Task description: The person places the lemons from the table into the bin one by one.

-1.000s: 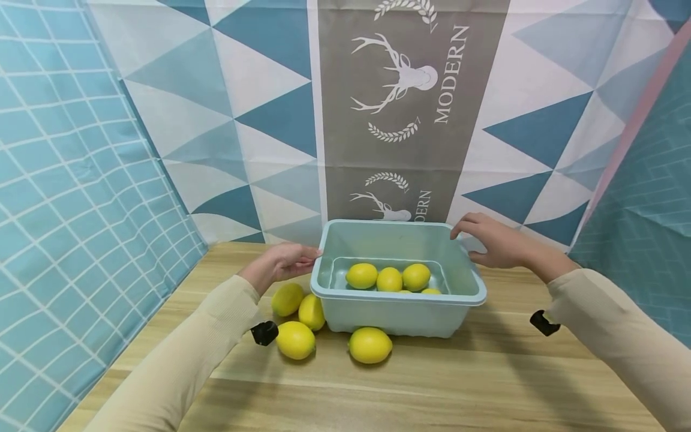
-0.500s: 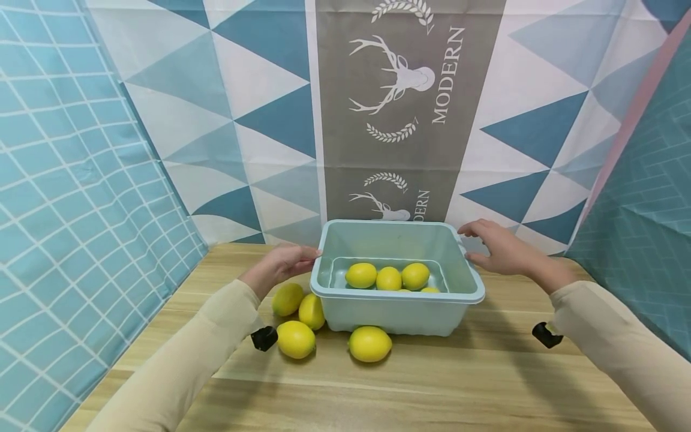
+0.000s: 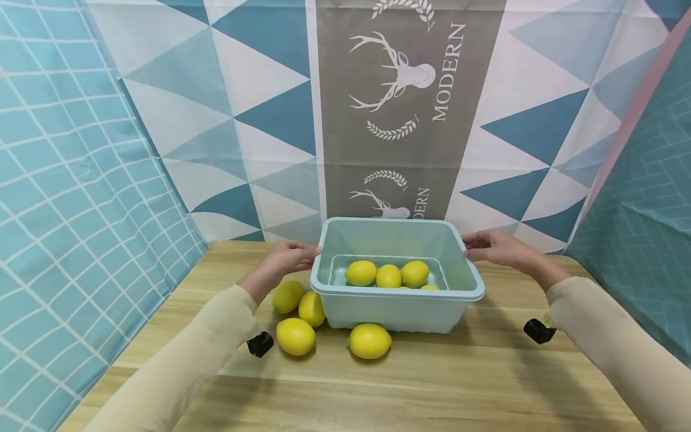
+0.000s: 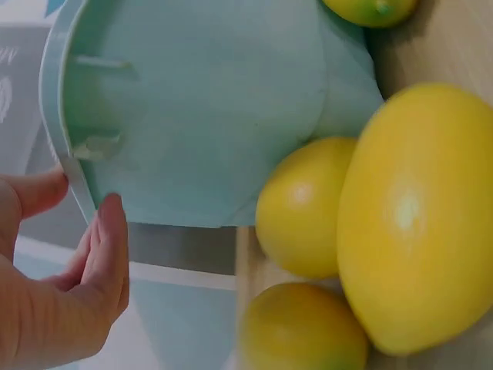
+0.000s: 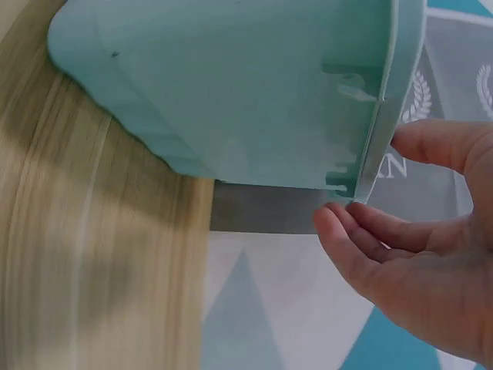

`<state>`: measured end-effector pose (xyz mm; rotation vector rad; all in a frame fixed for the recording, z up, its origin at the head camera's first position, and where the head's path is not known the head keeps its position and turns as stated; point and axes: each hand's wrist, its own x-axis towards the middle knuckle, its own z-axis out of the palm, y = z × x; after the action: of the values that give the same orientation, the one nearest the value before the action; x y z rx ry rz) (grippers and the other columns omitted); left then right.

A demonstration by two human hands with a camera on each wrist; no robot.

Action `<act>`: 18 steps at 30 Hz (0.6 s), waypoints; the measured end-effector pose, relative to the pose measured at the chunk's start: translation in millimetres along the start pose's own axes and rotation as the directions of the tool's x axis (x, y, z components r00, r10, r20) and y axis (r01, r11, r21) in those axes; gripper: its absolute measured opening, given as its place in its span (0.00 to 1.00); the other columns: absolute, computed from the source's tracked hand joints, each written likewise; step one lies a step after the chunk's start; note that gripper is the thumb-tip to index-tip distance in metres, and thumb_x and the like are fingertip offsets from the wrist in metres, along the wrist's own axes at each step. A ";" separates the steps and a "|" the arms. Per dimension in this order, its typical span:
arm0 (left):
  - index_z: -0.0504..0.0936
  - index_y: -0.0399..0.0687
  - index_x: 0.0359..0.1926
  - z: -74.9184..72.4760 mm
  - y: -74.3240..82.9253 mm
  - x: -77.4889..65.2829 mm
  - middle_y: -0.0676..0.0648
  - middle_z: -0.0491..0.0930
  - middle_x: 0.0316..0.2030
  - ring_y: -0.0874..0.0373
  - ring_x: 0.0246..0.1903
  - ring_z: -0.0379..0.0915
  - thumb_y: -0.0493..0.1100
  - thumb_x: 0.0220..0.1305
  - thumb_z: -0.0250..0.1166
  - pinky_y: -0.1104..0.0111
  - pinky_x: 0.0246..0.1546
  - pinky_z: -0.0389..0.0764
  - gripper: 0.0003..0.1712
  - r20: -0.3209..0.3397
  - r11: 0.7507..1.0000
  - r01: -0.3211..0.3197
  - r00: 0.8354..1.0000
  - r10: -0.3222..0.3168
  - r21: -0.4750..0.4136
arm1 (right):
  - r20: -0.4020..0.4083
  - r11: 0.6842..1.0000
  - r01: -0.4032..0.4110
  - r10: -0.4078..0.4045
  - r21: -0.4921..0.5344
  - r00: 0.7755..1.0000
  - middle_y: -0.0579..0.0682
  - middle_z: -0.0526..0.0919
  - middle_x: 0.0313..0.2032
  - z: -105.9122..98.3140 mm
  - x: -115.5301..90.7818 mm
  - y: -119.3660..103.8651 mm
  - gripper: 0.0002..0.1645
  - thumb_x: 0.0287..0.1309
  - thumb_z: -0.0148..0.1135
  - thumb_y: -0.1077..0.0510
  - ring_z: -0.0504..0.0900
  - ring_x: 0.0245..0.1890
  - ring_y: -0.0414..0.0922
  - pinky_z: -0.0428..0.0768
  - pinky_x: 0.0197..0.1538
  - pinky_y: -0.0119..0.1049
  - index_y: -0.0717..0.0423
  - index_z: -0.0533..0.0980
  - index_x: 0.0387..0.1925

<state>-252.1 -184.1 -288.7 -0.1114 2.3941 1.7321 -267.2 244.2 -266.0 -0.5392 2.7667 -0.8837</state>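
While the left hand (image 3: pixel 286 259) and right hand (image 3: pixel 499 249) seemingly pinch its rim (image 3: pixel 399 293), the tub (image 3: pixel 394 313) is oblong — pale aqua.

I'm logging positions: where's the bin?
In the head view, the bin stands just right of centre, between the left hand and the right hand, behind one lemon.

Beyond the back edge of the table (image 3: pixel 378 390), the grey wall panel (image 3: pixel 345 150) reads "MODERN" (image 3: pixel 448 72) sideways, and lower, partly hidden, "DERN" (image 3: pixel 422 204).
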 end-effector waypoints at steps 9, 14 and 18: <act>0.80 0.39 0.41 5.5 10.6 -15.1 0.41 0.83 0.36 0.53 0.33 0.80 0.47 0.60 0.67 0.68 0.35 0.83 0.16 -0.185 0.883 -0.199 0.936 0.300 0.424 | 0.185 0.954 -0.131 0.083 0.269 0.979 0.69 0.64 0.66 -6.7 8.0 9.7 0.40 0.67 0.55 0.50 0.73 0.61 0.50 0.79 0.62 0.44 0.72 0.55 0.69; 0.78 0.38 0.46 3.9 14.6 -19.0 0.39 0.83 0.41 0.48 0.40 0.80 0.46 0.61 0.66 0.63 0.41 0.84 0.18 -0.170 0.829 -0.232 0.917 0.361 0.509 | 0.202 0.937 -0.174 0.115 0.304 0.973 0.68 0.63 0.67 -7.7 9.8 8.9 0.40 0.66 0.56 0.50 0.72 0.60 0.47 0.76 0.65 0.44 0.71 0.56 0.68; 0.74 0.39 0.52 4.5 14.7 -23.2 0.39 0.81 0.44 0.47 0.44 0.79 0.45 0.63 0.64 0.58 0.46 0.84 0.20 -0.154 0.822 -0.232 0.921 0.358 0.520 | 0.206 0.902 -0.222 0.153 0.370 0.966 0.65 0.65 0.65 -7.4 11.3 9.0 0.40 0.64 0.58 0.52 0.75 0.54 0.39 0.78 0.63 0.39 0.72 0.57 0.68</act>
<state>-231.3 -176.2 -272.0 0.1392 3.1049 1.1924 -282.2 250.5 -266.2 -0.2565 2.3473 -1.2337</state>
